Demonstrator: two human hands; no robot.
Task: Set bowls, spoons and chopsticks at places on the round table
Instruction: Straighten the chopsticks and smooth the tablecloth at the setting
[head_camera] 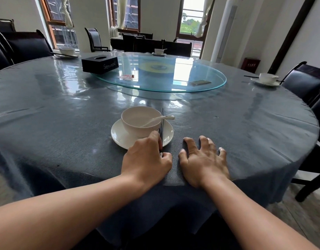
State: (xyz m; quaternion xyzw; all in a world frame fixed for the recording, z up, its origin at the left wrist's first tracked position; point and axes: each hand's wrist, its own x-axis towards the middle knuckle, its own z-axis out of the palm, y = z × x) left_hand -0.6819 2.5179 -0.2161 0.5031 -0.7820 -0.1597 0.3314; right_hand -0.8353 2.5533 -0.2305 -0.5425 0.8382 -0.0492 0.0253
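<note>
Round surface (65, 109), slick plastic cover. L hand (146, 157) pinching chopsticks (162, 121) beside bowl (140, 120); R hand (202, 157) splayed flat, empty. Risk: sticks nudge spoon (160, 120), bowl tips.

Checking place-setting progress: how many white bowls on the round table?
4. Nearest bowl on its saucer by the left hand; far-left bowl; far-centre bowl beyond the glass turntable; right-edge bowl. Places outside the frame are unseen.

White walls; three wood-framed windows (127, 14) with pale curtains (68, 11) let in daylight. Dark chairs (96, 39) ring the room. A tall white column unit (226, 29) stands right of the far window.
</note>
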